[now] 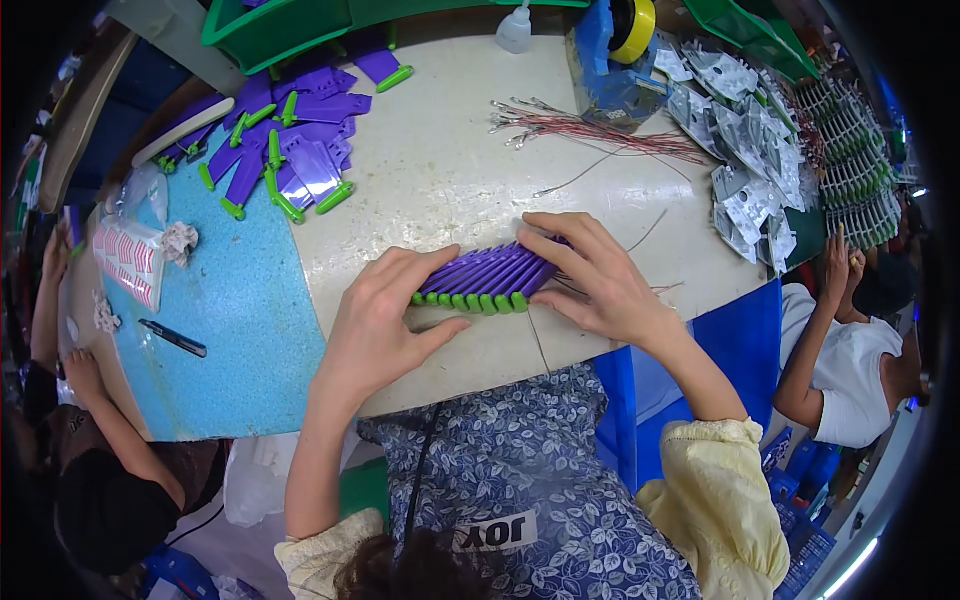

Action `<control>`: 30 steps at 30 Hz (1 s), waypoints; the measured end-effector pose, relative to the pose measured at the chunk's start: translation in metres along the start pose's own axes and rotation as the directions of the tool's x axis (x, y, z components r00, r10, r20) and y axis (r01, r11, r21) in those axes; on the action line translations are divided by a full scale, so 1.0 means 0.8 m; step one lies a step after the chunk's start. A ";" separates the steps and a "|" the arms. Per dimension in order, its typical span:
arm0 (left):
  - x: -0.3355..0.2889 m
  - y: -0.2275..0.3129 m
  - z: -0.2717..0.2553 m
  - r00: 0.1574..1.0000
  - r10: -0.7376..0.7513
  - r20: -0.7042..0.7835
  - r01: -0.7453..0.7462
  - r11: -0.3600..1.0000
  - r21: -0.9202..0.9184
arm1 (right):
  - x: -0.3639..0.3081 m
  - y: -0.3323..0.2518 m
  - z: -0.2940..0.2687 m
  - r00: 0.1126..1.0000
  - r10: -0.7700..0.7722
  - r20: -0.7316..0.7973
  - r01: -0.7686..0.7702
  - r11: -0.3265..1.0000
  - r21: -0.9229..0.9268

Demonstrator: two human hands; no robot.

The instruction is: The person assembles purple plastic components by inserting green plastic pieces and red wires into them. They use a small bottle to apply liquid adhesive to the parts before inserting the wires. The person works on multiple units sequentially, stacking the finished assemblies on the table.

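A slanted row of flat purple plastic pieces with green ends (490, 275) stands close together on the table in front of me. My left hand (375, 315) is at the row's left end, fingertips on its far side and thumb along the near side. At the right end my right hand (595, 278) grips the row, fingers over the top and thumb low by the green ends. Behind my left hand lies a loose pile of the same purple pieces with green ends (310, 165). Thin wires (545, 345) poke out beneath and beside my right hand.
Red wires with metal tips (600, 135) lie at the back, near a blue tape dispenser (610, 75) and white squeeze bottle (514, 32). Metal brackets (750, 150) are heaped right. A utility knife (174, 338) rests on a blue mat (240, 300). Co-workers sit at both sides.
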State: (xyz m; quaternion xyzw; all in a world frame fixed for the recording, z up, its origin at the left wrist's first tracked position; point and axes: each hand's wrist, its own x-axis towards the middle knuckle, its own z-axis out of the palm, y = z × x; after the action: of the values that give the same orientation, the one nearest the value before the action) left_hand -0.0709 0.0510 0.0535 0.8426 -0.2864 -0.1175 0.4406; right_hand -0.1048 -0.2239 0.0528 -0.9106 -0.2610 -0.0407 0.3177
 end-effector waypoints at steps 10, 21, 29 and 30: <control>-0.005 -0.004 0.018 0.990 0.083 -0.114 -0.073 0.994 0.084 | -0.023 -0.010 0.014 0.976 0.074 -0.204 -0.093 0.992 -0.084; -0.017 -0.013 0.033 0.980 -0.035 -0.198 0.014 0.994 -0.106 | 0.064 0.025 -0.001 0.946 -0.054 0.320 -0.049 0.951 0.306; 0.007 -0.031 0.002 0.987 0.068 -0.147 -0.072 0.997 -0.023 | 0.063 0.020 0.005 0.966 -0.005 0.257 -0.071 0.956 0.286; 0.006 -0.036 0.004 0.987 0.073 -0.142 -0.079 0.996 -0.039 | 0.065 0.019 0.003 0.969 -0.023 0.245 -0.032 0.976 0.215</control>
State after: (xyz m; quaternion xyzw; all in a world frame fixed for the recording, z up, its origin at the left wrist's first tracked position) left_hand -0.0574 0.0586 0.0289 0.8273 -0.2839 -0.0472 0.4825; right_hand -0.0528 -0.2092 0.0550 -0.8690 -0.2991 0.1020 0.3808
